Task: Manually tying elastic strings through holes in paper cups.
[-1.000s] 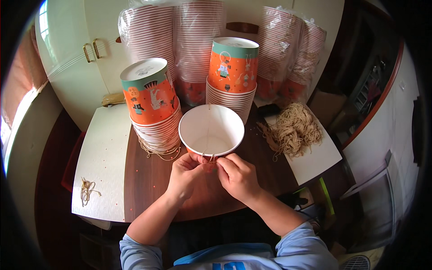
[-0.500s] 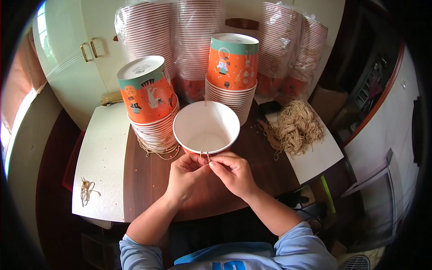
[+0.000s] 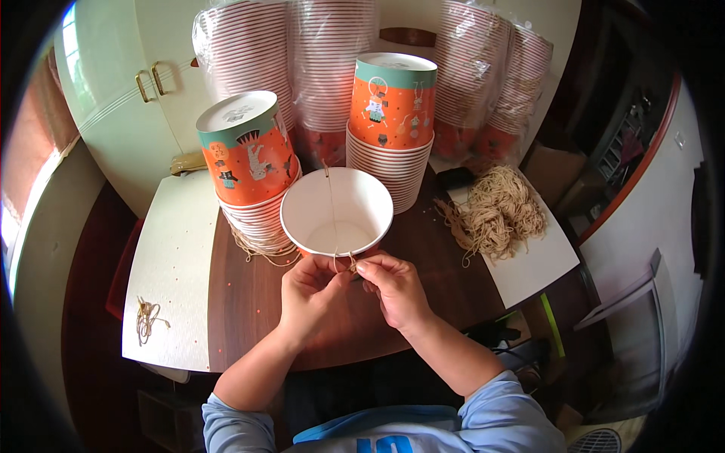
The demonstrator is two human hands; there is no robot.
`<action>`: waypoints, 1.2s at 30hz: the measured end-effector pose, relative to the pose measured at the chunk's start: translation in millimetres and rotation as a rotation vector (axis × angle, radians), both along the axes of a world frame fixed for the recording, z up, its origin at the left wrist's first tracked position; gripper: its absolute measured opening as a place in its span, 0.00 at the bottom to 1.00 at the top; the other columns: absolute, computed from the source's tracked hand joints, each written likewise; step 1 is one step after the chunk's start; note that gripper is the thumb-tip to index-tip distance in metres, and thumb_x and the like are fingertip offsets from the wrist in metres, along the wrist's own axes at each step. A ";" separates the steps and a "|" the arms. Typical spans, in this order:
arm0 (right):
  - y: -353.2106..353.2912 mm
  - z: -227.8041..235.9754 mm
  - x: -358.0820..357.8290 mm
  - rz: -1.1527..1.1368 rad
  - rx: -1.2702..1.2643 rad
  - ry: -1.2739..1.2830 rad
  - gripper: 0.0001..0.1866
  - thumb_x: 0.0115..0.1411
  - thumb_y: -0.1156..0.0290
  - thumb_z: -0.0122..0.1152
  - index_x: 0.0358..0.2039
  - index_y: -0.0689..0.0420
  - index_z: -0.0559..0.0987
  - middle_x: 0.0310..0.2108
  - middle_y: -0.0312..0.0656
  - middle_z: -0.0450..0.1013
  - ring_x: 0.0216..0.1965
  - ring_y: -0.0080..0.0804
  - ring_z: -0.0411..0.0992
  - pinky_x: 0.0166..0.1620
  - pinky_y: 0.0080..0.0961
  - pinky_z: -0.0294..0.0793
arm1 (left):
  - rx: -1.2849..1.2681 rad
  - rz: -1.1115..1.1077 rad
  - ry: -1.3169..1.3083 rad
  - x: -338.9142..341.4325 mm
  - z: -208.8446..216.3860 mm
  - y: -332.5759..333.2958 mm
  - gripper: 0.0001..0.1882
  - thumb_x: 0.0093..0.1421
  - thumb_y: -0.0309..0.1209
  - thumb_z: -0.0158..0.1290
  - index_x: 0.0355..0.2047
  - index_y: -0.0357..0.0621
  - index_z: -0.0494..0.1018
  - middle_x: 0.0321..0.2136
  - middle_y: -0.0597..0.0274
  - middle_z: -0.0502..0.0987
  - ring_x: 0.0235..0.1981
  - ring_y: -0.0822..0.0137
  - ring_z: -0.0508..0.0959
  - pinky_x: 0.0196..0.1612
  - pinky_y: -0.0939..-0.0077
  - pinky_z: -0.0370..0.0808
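An open paper bucket, white inside with orange outside, stands upright in front of me. A thin tan string runs from a small hole near its far rim across the opening to the near rim. At that near rim, my left hand is closed, its thumb and fingers pinching the string. My right hand is closed beside it, thumb and forefinger pinching a short loop of the same string. Whether there is a knot between the fingertips is too small to tell.
Behind the bucket stand two upside-down stacks of orange and green buckets, a left stack and a right stack. Tall plastic-wrapped stacks rise at the back. A tangled heap of string lies right; a small string bundle lies left.
The bucket has shifted slightly left and turned, so the string at its far rim has moved left. My right fingers have moved a little; both hands keep the string at the near rim.
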State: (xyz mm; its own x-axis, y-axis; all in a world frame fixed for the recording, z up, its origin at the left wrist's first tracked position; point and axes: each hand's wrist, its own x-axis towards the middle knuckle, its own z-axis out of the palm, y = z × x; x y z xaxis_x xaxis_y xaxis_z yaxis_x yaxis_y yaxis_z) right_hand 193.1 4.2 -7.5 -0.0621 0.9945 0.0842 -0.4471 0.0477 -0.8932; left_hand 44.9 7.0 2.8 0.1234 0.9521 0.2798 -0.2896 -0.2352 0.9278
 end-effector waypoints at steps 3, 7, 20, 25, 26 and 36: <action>-0.8 1.4 -0.2 0.004 0.022 0.002 0.06 0.59 0.72 0.59 0.31 0.62 0.80 0.25 0.30 0.74 0.25 0.10 0.63 0.29 0.10 0.62 | 0.062 0.062 0.066 1.9 0.1 -3.5 0.05 0.55 0.17 0.54 0.33 0.34 0.72 0.28 0.66 0.77 0.29 0.79 0.75 0.33 0.85 0.73; -2.0 0.8 2.5 0.000 0.052 -0.041 0.06 0.59 0.73 0.58 0.31 0.62 0.80 0.26 0.33 0.75 0.27 0.12 0.67 0.32 0.11 0.66 | 0.277 0.212 0.307 1.4 -5.5 -2.5 0.06 0.52 0.17 0.56 0.32 0.34 0.73 0.27 0.63 0.77 0.28 0.77 0.77 0.30 0.84 0.74; -5.7 6.0 4.0 -0.170 0.294 -0.457 0.06 0.58 0.80 0.56 0.34 0.67 0.80 0.31 0.36 0.74 0.34 0.19 0.71 0.38 0.16 0.71 | 0.696 0.413 0.599 3.2 5.8 -2.1 0.10 0.44 0.18 0.60 0.30 0.38 0.75 0.24 0.57 0.77 0.23 0.63 0.79 0.25 0.75 0.76; -6.8 7.5 2.0 -0.185 0.304 -0.502 0.07 0.58 0.78 0.57 0.33 0.67 0.80 0.32 0.36 0.75 0.33 0.18 0.70 0.37 0.16 0.70 | 0.657 0.375 0.630 0.8 5.2 -2.6 0.08 0.46 0.16 0.58 0.28 0.36 0.74 0.26 0.55 0.77 0.25 0.66 0.78 0.29 0.77 0.75; -6.4 6.9 1.7 -0.166 0.234 -0.384 0.07 0.59 0.75 0.57 0.33 0.66 0.80 0.31 0.35 0.75 0.33 0.18 0.71 0.36 0.16 0.71 | 0.657 0.373 0.628 2.0 7.3 -3.3 0.08 0.46 0.16 0.58 0.28 0.36 0.74 0.26 0.55 0.77 0.25 0.66 0.78 0.29 0.77 0.75; 3.6 5.2 13.2 0.148 -0.177 0.039 0.07 0.59 0.69 0.59 0.35 0.58 0.80 0.30 0.32 0.76 0.27 0.11 0.67 0.31 0.11 0.64 | 0.297 0.191 0.455 1.1 1.2 -3.4 0.03 0.49 0.20 0.57 0.25 0.35 0.75 0.23 0.58 0.78 0.24 0.74 0.78 0.28 0.82 0.74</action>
